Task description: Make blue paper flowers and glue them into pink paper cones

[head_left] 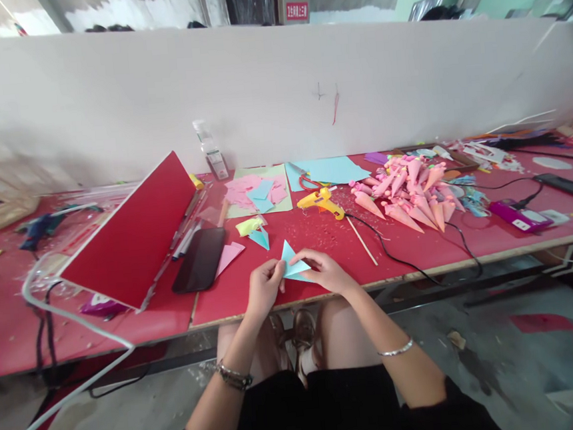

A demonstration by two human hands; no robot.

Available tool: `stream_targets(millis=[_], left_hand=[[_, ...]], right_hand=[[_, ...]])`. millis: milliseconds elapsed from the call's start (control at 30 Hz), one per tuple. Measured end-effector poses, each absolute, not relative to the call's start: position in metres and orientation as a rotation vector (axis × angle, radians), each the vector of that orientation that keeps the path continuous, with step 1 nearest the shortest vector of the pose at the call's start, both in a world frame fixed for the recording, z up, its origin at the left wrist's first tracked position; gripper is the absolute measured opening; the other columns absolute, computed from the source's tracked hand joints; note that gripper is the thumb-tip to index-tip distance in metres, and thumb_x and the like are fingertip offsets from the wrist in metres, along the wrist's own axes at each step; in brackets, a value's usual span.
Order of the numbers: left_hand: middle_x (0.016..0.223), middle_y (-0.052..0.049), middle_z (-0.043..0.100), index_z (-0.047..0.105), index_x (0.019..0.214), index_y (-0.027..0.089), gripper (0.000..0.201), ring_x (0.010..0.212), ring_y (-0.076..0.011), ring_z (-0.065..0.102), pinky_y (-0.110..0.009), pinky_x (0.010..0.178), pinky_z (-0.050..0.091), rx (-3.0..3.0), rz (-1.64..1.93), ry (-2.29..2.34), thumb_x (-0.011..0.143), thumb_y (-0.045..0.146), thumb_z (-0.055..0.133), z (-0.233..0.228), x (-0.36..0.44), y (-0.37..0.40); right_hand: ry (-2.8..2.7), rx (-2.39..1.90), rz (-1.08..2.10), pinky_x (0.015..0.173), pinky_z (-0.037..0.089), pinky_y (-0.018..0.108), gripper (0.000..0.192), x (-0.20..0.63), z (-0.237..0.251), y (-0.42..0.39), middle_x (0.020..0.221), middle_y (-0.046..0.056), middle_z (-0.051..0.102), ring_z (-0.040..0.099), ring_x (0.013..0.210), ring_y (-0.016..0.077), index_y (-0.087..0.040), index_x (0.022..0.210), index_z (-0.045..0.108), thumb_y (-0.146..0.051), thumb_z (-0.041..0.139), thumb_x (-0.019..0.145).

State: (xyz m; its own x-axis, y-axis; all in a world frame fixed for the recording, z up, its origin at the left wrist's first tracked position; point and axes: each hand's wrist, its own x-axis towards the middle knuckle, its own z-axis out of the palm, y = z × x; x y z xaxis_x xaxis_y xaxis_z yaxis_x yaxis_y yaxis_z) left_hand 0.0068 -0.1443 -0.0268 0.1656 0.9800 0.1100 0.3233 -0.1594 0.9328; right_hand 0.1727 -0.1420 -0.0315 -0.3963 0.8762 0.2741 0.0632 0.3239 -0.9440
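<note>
Pinching a folded blue paper triangle (293, 265), left hand (263, 288) and right hand (325, 272), each grip closed.

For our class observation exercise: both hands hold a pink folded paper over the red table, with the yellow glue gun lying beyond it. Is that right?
Not quite: the folded paper is light blue, as the head view shows. Both the left hand and right hand hold it over the red table, glue gun beyond.

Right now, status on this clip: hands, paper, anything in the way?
Left hand and right hand both pinch blue paper. Held at table edge. Nothing in the way.
</note>
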Motion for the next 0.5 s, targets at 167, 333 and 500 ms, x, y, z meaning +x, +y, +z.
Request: stream_targets(millis=[167,333,500], left_hand=[[0.045,0.003,0.049,0.047,0.054,0.015,0.037,0.045,-0.0079,0.043,-0.019,0.051,0.033,1.721,0.902,1.151,0.084,0.036,0.039,-0.0257,0.0079,-0.1442],[0.050,0.001,0.054,0.050,0.056,0.015,0.040,0.049,-0.0090,0.047,-0.020,0.052,0.034,1.770,0.844,1.107,0.085,0.040,0.036,-0.0282,0.0096,-0.1449],[0.049,0.002,0.055,0.048,0.056,0.016,0.036,0.045,-0.0084,0.044,-0.019,0.047,0.030,1.791,0.788,1.164,0.080,0.043,0.046,-0.0291,0.0114,-0.1458]], right_hand=[[-1.592,-0.963,1.195,0.069,0.041,0.025,0.018,0.1707,-0.0355,-0.1410,0.078,0.001,0.059,0.054,0.075,0.0140,-0.017,0.080,0.060,-0.034,0.055,0.075],[-1.477,-0.997,1.200,0.058,0.038,0.022,0.019,0.1692,-0.0389,-0.1393,0.067,-0.002,0.055,0.049,0.061,0.0102,-0.017,0.076,0.053,-0.035,0.058,0.073],[-1.440,-1.016,1.226,0.047,0.032,0.019,0.025,0.1691,-0.0408,-0.1391,0.058,-0.007,0.046,0.040,0.048,0.0072,-0.021,0.089,0.044,-0.031,0.059,0.072]])
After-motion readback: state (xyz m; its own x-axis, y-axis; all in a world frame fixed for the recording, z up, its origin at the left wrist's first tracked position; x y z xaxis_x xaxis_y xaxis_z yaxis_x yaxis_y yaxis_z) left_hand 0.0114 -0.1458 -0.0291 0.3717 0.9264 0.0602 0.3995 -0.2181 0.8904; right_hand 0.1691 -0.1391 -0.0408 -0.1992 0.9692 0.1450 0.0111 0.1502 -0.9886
